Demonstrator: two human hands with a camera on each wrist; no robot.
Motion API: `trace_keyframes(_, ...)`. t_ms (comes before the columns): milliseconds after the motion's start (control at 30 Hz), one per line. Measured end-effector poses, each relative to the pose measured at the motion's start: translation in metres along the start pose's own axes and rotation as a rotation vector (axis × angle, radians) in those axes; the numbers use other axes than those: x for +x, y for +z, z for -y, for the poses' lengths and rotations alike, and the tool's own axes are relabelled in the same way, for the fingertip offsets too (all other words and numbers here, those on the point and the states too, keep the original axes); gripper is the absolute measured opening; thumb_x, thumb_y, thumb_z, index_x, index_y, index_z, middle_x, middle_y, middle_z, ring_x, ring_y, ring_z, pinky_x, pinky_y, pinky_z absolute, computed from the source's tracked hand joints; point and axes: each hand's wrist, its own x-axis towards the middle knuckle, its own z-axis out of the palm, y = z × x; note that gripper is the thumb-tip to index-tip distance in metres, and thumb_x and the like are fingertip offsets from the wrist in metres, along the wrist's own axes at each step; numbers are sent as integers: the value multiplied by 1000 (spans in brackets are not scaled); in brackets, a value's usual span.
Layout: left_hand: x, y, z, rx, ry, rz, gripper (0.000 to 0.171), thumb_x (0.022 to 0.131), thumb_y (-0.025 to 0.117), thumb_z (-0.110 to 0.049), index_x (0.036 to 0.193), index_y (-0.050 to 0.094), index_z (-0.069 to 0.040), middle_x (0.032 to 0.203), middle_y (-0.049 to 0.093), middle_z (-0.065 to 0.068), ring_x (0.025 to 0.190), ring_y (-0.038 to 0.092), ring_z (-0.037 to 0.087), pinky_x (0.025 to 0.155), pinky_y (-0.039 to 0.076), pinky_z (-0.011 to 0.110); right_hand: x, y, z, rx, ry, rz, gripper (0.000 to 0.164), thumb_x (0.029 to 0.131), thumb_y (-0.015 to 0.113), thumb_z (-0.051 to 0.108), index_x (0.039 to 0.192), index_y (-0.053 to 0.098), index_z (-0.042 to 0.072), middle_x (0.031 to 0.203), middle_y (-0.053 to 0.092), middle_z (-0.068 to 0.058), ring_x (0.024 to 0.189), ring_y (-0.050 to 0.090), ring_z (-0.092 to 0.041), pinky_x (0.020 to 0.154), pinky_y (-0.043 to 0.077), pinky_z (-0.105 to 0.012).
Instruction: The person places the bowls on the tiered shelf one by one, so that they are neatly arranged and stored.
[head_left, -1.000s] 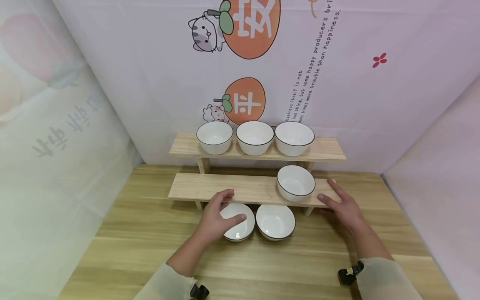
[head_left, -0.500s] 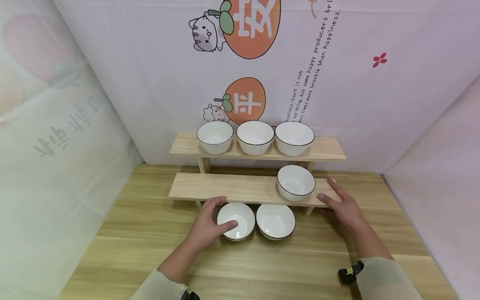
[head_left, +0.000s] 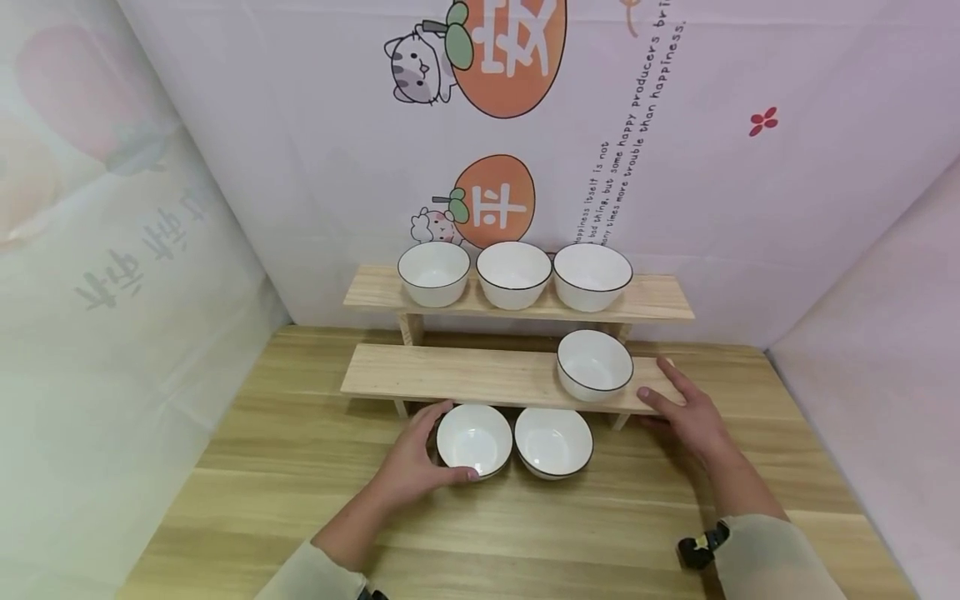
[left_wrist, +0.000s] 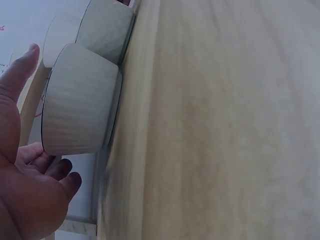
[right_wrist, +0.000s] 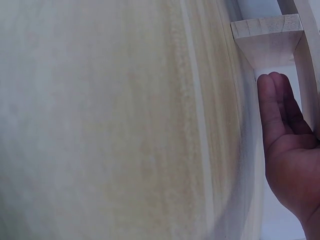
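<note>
My left hand reaches round the left side of a white bowl with a dark rim, which stands on the table before the lower shelf. Its thumb lies by the front rim, its fingers by the back. In the left wrist view the thumb is apart from the bowl's wall and the fingers are beside its rim. Another such bowl stands close on the right. My right hand rests at the right end of the lower wooden shelf, thumb and forefinger on top, other fingers extended below the board.
One white bowl stands on the lower shelf, towards its right. Three bowls, including a middle one, line the upper shelf. The shelves stand on a wooden table, with printed cloth behind and at both sides.
My left hand has moved left and down from above the left front bowl, to that bowl's side, its thumb now at the front rim. My right hand stays in place.
</note>
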Motion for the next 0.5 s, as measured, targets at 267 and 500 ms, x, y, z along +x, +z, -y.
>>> trace_keyframes(267,-1,10,8,5,-4,33,133,56,104,-42,163,31,-12,161,38,16,145,40,38,117,33,61,-2,1,1,44,5,4,94,98,70,50,168,10,31,171,3,-26,136,47,-42,90,58,-31)
trace_keyframes(500,-2,16,9,-41,-1,52,140,54,105,-39,164,24,-11,157,43,16,139,47,36,115,36,57,0,1,-1,57,-5,4,94,97,71,50,168,11,32,170,5,-26,130,53,-36,91,59,-35)
